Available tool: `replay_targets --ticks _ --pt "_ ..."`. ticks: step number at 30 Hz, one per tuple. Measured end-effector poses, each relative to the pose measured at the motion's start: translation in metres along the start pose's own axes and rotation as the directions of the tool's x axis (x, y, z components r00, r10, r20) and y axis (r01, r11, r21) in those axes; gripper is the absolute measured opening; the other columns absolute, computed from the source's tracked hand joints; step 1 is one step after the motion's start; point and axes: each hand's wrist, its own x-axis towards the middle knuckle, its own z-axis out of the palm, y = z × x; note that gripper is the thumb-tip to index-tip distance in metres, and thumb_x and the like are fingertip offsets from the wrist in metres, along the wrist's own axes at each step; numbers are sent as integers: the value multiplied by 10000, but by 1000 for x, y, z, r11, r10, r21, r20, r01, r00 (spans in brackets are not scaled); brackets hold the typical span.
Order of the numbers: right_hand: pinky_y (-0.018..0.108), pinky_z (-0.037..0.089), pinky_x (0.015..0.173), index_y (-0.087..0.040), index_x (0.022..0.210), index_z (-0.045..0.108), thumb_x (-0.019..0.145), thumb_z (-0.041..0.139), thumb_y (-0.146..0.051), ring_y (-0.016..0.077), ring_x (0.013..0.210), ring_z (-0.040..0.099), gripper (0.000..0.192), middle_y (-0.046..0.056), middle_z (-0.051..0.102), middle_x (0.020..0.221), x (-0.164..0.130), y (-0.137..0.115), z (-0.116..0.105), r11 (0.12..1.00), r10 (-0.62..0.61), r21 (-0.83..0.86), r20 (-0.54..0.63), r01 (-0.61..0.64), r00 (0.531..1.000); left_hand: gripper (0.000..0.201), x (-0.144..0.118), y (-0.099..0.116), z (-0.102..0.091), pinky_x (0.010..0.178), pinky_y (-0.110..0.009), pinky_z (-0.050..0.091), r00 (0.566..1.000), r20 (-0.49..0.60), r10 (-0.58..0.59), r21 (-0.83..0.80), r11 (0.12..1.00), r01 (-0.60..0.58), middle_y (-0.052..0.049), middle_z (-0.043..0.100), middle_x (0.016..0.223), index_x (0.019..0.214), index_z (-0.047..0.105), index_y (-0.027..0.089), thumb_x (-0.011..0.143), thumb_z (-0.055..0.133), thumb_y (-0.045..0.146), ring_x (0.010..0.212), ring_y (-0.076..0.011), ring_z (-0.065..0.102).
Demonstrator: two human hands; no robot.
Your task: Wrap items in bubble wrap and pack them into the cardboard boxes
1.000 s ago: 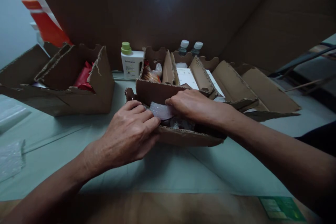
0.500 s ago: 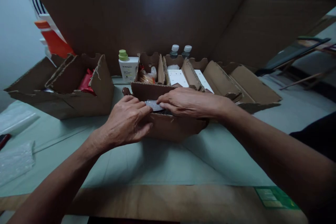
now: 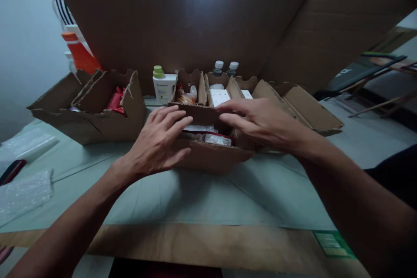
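Small open brown corrugated cardboard box (image 3: 211, 158) sits centre of the pale green table (image 3: 267, 191). Left hand (image 3: 159, 143) at 9 o'clock, right hand (image 3: 260, 124) at 3; both grips released, fingers spread on rims. Judged light, flimsy; support walls low.

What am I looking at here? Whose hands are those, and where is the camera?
The camera sits on a person's head and looks down, so you see their own two bare hands. The left hand rests on the near wall of a small cardboard box. The right hand hovers open above it; neither holds anything. Packets lie inside. Behind stand a white bottle and more boxes on a pale green table. Bubble wrap lies at the left.
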Motion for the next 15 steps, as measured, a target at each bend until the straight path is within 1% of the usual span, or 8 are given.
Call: replay_targets --ticks 1,3,4,6,8,10,12,15 --pt "338 512 856 -206 1083 763 992 557 -345 215 936 709 265 43 786 1053 -20 -2 -5 1000 26 -12 -137 -28 990 598 -11 2 -1 1184 -564 363 996 -82 -45 -46 998 42 -162 562 1469 1440 517 208 889 673 380 1418 -361 472" --pt "361 534 881 -243 1083 755 988 576 -346 227 970 715 227 48 779 1091 -66 -5 -5 996 88 6 -367 -92 926 651 -39 5 1 1181 -541 393 960 -184 -214 -180 967 181 -148 528 1506 1500 453 246 904 682 371 1420 -337 483" --pt "365 544 883 -271 1059 753 986 591 -349 223 957 719 194 35 780 1067 -88 -5 2 988 147 38 -466 -147 872 664 -54 6 5 1161 -529 423 927 -190 -322 -261 927 269 -145 526 1509 1521 427 259 916 677 369 1401 -325 509" --pt "384 552 905 -312 1040 746 976 612 -348 230 969 724 152 20 779 1043 -123 -2 28 956 290 143 -565 -254 772 716 -83 6 19 1134 -528 455 849 -127 -512 -413 806 424 -153 511 1531 1559 369 270 924 673 398 1387 -320 532" --pt "415 557 925 -300 1112 726 950 637 -380 249 1021 718 202 41 767 1118 -141 6 63 916 400 270 -547 -297 736 801 -101 5 37 1134 -555 450 784 -26 -620 -531 673 514 -177 456 1584 1588 312 263 906 684 458 1423 -342 501" --pt "435 567 918 -252 1270 659 896 670 -461 274 1105 694 428 93 722 1264 -139 17 97 869 474 382 -456 -316 753 874 -103 2 54 1142 -581 433 752 52 -658 -618 570 541 -196 398 1625 1596 289 249 871 702 507 1466 -368 448" --pt "440 571 911 -201 1374 578 837 688 -546 290 1145 673 648 145 679 1341 -125 28 124 820 515 466 -352 -331 781 873 -90 1 67 1138 -581 434 754 115 -647 -686 497 531 -198 419 1611 1579 315 234 851 702 521 1455 -370 461" --pt "455 563 913 -170 1279 622 821 670 -599 295 1049 691 630 157 733 1199 -110 33 147 771 541 526 -245 -358 805 809 -71 7 79 1131 -543 453 782 127 -611 -737 469 486 -183 511 1531 1527 377 203 842 686 505 1382 -330 537"
